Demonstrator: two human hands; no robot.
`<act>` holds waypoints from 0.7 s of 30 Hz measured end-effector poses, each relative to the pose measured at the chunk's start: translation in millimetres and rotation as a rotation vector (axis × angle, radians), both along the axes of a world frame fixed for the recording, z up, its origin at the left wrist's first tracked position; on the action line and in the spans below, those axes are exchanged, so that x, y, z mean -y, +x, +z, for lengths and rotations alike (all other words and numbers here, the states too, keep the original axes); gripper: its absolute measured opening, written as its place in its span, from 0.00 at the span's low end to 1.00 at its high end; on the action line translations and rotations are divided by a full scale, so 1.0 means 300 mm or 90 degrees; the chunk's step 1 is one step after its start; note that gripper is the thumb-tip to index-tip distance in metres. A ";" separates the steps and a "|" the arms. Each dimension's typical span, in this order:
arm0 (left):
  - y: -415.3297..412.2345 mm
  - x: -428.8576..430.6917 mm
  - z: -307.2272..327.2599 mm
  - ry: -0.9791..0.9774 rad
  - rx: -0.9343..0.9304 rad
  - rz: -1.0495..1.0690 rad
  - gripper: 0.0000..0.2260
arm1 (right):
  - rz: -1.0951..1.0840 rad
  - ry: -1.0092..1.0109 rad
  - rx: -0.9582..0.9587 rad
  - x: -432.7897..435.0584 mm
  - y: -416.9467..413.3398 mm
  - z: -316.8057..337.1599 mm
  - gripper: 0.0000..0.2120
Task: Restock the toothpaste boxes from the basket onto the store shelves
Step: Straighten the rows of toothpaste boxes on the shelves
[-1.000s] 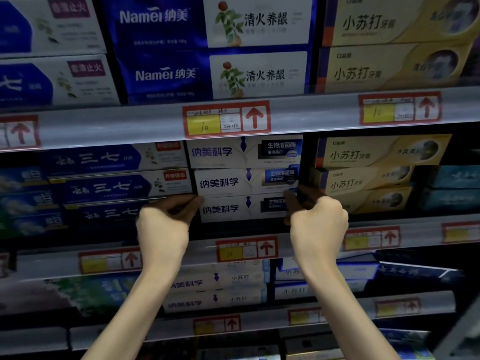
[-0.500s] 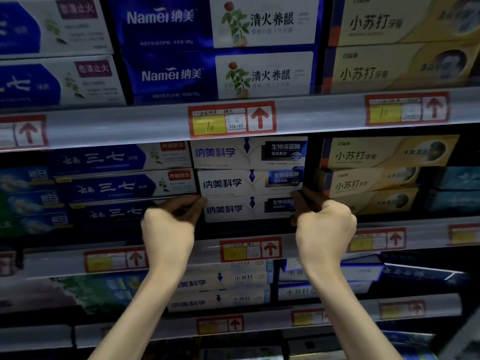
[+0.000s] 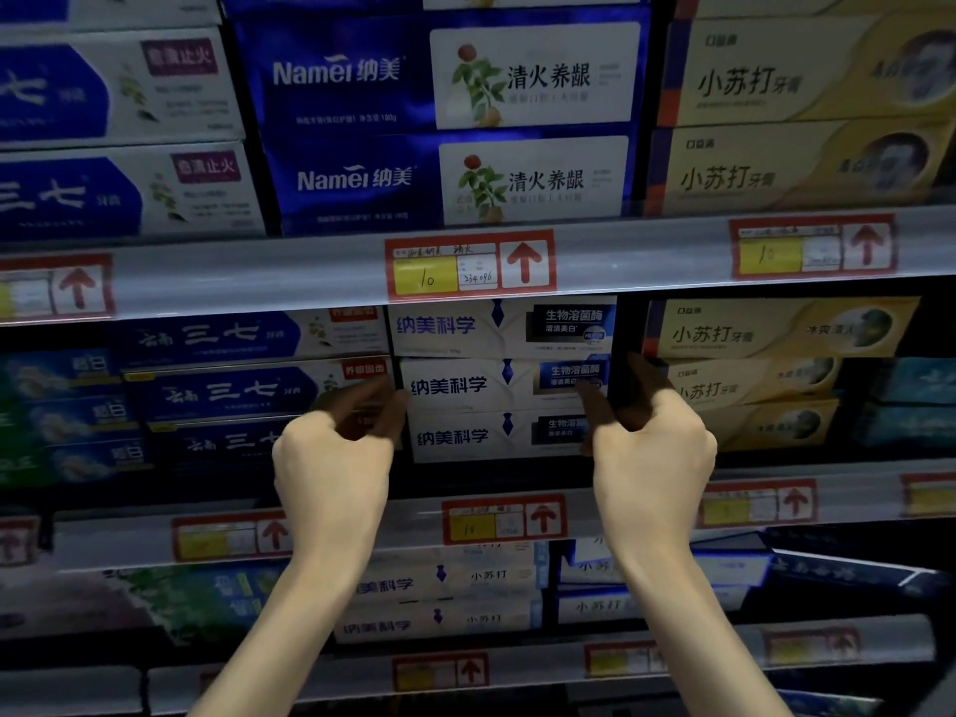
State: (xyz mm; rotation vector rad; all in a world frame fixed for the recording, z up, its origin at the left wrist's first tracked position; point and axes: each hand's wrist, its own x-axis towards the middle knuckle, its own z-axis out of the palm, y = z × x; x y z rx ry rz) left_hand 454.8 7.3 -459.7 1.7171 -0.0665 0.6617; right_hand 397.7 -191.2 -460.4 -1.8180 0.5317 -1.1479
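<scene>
Head view: left hand (image 3: 331, 458) and right hand (image 3: 652, 452), fingers curled, pinch the ends of the boxes (image 3: 496, 395) stacked on the shelf (image 3: 403, 509). Press both ends evenly, keeping them square.

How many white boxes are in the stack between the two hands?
3: top box, middle box, bottom box, one upon another; more may hide behind them.

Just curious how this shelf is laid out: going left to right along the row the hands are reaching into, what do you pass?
Green boxes → blue boxes → left hand → white toothpaste boxes, gripped at both ends → right hand → yellow boxes → teal boxes.
</scene>
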 end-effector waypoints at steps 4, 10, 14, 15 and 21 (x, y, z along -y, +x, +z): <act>0.011 0.017 0.043 -0.039 0.013 -0.018 0.14 | 0.033 0.035 -0.011 0.004 0.010 0.030 0.10; 0.019 0.035 0.055 -0.059 0.028 -0.071 0.13 | 0.071 0.075 -0.006 0.012 0.028 0.042 0.04; 0.032 0.032 0.058 -0.074 0.032 -0.081 0.12 | 0.089 0.072 0.021 0.017 0.029 0.050 0.09; 0.035 0.033 0.058 -0.077 0.033 -0.083 0.12 | 0.094 0.073 0.031 0.017 0.030 0.050 0.14; 0.045 0.037 0.055 -0.127 0.035 -0.101 0.10 | 0.093 0.076 0.090 0.003 0.016 0.063 0.15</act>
